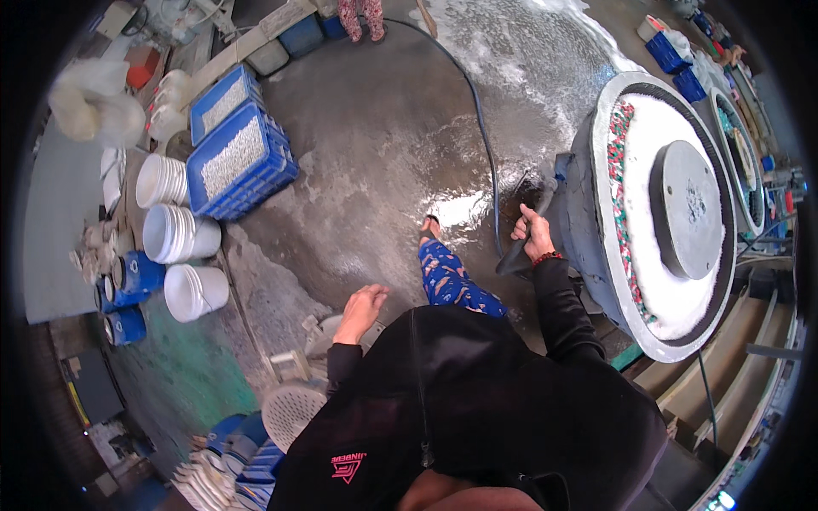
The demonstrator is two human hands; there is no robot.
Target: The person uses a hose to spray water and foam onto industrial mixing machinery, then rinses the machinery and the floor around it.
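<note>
My right hand [534, 233] is closed round a dark, thick hose-like piece [514, 258] beside the big round tub. Whether it is a hose or a bar is hard to tell. The grey tub [607, 255] is heaped with white foam [665, 294], with red and green bits along its near-left side. A round metal disc [692, 209] stands in its middle. My left hand [362, 312] holds nothing, its fingers loosely bent and apart, above a pale basin [324, 339] on the floor.
Blue crates [243, 166] of white pellets and several white buckets [196, 292] line the left. A blue hose [481, 119] crosses the wet floor [358, 145]. Foam [554, 43] spreads at the far right. Another person's legs [362, 17] show at the far end. A second tub [740, 162] stands behind.
</note>
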